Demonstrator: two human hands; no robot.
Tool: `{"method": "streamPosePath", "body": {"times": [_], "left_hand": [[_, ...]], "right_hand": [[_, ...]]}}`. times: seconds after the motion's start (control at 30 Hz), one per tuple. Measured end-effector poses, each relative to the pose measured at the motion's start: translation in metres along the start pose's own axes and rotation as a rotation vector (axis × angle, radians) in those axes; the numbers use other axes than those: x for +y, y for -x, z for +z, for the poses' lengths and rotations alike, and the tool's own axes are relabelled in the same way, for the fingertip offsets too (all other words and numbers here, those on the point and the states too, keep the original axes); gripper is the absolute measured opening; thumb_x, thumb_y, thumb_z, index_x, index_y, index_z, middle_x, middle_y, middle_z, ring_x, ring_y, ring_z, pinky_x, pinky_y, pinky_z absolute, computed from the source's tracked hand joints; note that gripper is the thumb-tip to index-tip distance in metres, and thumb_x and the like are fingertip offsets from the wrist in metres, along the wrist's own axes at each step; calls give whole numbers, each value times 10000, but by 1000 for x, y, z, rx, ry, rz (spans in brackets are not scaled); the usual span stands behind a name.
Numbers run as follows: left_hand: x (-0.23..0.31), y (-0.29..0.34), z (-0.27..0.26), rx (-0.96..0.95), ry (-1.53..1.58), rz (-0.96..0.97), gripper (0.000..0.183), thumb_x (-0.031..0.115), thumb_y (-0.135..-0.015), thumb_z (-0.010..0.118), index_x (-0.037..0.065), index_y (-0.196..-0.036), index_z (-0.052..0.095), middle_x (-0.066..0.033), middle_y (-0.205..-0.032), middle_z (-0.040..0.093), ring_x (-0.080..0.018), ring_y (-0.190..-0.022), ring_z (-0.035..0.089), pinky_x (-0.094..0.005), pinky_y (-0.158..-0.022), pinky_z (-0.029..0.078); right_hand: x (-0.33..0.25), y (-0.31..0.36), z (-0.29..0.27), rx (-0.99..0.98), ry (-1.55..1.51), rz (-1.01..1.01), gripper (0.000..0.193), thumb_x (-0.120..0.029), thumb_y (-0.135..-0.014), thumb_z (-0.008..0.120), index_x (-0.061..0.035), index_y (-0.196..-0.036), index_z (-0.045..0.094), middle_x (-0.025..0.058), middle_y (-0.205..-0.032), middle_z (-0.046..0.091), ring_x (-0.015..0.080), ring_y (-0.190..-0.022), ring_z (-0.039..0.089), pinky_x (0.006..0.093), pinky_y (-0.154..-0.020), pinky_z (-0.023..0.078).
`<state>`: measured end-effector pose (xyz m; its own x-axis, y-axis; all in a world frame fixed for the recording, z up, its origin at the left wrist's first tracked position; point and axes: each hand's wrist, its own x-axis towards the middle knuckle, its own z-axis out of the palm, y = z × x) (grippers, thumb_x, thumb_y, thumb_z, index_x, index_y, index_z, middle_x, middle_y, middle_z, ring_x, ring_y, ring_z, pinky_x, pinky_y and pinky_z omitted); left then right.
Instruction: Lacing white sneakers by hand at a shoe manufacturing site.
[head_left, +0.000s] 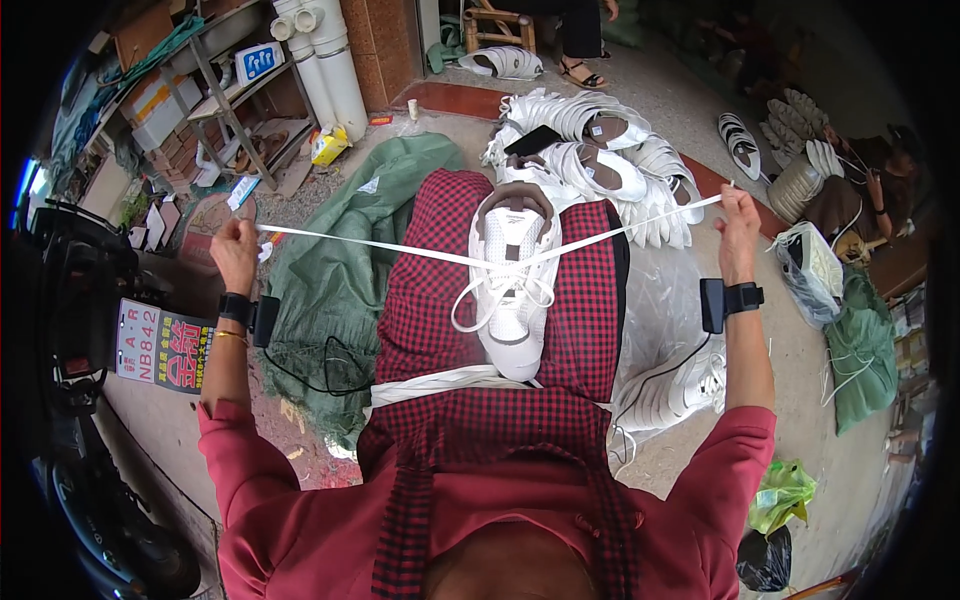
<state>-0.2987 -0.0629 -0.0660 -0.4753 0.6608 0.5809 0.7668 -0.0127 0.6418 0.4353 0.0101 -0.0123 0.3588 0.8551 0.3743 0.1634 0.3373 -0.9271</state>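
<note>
White shoe (520,325), on lap, lace (440,256) taut

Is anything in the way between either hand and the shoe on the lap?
Nothing visible blocks either. The left hand and the right hand each hold a taut stretch of white lace, which runs unbroken to the white shoe. The pile of white shoes shows only behind the right stretch.

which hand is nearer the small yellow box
Left: the left hand is left of the yellow box, closer to the wearer; the right hand is far to its right.
</note>
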Motion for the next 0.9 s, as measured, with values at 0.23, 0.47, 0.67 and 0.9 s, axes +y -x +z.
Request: {"method": "streamPosePath", "body": {"times": [0.23, 0.47, 0.67, 0.9], "left_hand": [[23, -27, 34, 137, -327, 309, 248, 167, -897, 637, 32, -1105, 641, -210, -1091, 647, -368, -917, 648, -454, -698, 514], [222, 125, 47, -572, 260, 786, 372, 220, -749, 836, 50, -999, 620, -122, -1041, 531, -305, -996, 547, -398, -898, 451], [229, 152, 64, -719, 332, 736, 198, 95, -797, 757, 41, -893, 593, -100, -1077, 516, -256, -1009, 523, -378, -933, 406], [224, 121, 73, -1116, 784, 194, 209, 112, -964, 608, 25, -795, 524, -31, -1106, 495, -89, -886, 448, -260, -791, 395]], "right_hand": [[34, -6, -25, 44, 527, 67, 180, -221, -917, 720, -73, -984, 642, 14, -959, 639, 116, -818, 605, 265, -656, 472], [-52, 118, 108, -542, 506, -580, 167, -63, -810, 728, -32, -947, 638, 72, -949, 630, 246, -868, 594, 364, -716, 487], [-66, 164, 138, -803, 454, -599, 195, -63, -778, 746, -53, -945, 646, 91, -855, 551, 279, -822, 564, 385, -710, 471], [-63, 157, 144, -930, 440, -647, 165, -52, -789, 730, -37, -929, 645, 99, -865, 549, 296, -879, 579, 399, -741, 484]]}}
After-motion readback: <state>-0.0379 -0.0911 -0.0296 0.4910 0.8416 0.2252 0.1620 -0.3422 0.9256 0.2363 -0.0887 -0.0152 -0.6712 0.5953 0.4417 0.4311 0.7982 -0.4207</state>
